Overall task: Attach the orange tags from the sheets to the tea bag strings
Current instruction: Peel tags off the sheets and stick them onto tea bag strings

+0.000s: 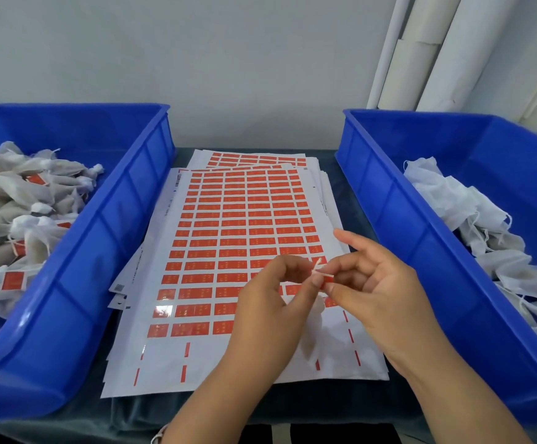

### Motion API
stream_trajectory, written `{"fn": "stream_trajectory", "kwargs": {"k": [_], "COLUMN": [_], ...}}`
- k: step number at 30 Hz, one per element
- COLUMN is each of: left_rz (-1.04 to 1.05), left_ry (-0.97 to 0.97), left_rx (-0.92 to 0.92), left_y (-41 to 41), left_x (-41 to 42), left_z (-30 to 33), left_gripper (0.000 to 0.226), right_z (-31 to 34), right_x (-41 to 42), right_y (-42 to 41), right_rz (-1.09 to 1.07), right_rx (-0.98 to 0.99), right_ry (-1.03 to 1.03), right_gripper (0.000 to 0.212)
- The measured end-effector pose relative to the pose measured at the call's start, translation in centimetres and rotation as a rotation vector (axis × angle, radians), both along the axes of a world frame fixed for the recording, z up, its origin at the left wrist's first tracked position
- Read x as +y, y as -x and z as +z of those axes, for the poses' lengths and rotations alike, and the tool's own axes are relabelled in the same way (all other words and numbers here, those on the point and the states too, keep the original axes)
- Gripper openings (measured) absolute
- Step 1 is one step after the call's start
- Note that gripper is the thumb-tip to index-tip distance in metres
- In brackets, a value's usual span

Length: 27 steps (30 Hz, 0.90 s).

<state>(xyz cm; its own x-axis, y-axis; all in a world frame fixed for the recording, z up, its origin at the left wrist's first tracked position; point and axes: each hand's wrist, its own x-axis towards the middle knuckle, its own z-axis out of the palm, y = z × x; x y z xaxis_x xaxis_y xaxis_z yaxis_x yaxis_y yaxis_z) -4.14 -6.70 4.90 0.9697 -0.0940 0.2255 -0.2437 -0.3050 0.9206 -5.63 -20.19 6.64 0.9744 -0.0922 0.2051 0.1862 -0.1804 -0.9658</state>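
Note:
A stack of white sheets (228, 219) covered with rows of orange tags lies in the middle of the table. Above its lower right part, my left hand (270, 302) and my right hand (379, 283) meet. Both pinch a small orange tag (327, 278) and a thin white string (317, 265) between thumb and fingertips. A pale tea bag (313, 328) hangs blurred below the hands. The bottom rows of the top sheet show bare backing with only narrow orange strips.
A blue bin (126, 193) at the left holds several tea bags with orange tags on them. A blue bin (398, 200) at the right holds several white tea bags without tags. White rolls (421, 52) lean against the wall at the back right.

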Motion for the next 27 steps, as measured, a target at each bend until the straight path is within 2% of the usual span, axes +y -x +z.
{"fn": "stream_trajectory", "kwargs": {"k": [4, 10, 15, 21, 27], "left_rz": [-0.065, -0.057, -0.051, 0.038, 0.224], "left_ry": [-0.044, -0.093, -0.089, -0.177, 0.039], "left_rx": [0.016, 0.015, 0.026, -0.079, -0.264], "left_y": [-0.8, -1.0, -0.7, -0.7, -1.4], "left_x": [1.1, 2.4, 3.3, 6.1, 11.8], "left_z": [1.0, 1.8, 2.2, 5.3, 11.9], "left_gripper": [0.011, 0.02, 0.019, 0.02, 0.015], "right_z": [0.1, 0.5, 0.9, 2.1, 1.9], "right_x": [0.4, 1.7, 2.5, 4.4, 5.7], "right_y": [-0.1, -0.3, -0.5, -0.5, 0.2], "right_rz": [-0.025, 0.024, -0.012, 0.041, 0.075], "right_rx": [-0.061, -0.06, -0.081, -0.026, 0.003], "right_ry": [0.082, 0.156, 0.179, 0.15, 0.094], "right_gripper": [0.063, 0.052, 0.054, 0.052, 0.042]}}
